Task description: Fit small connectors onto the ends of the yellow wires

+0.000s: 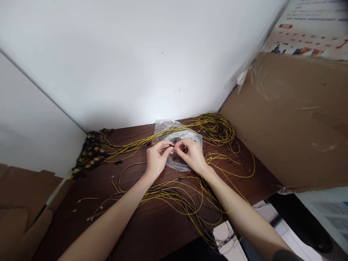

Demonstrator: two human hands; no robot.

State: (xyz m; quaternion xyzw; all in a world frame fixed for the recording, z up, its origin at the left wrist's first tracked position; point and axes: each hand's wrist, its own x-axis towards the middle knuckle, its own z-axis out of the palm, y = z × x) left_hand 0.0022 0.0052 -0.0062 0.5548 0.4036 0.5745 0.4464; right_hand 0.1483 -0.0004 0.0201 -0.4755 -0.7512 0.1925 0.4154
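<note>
Over a clear plastic bag (178, 167) my two hands meet, fingertips almost touching. A small dark piece (172, 145) shows between them, too small to name. My left hand (158, 156) pinches it with thumb and fingers. My right hand (191, 155) is also closed in a pinch at the piece's right end; what exactly sits in those fingertips is hidden. Inside the open bag lie some small dark bits. Behind the hands a bundle of yellow and black wires (141, 142) runs across the table, ending at the left in black connectors (91, 154).
Coiled yellow wires (217, 128) lie at the back right of the brown table (130, 232). More loose wires (174, 197) with small white ends cross beneath my forearms and hang over the front edge. White panels (136, 65) and a cardboard sheet (293, 123) enclose the table.
</note>
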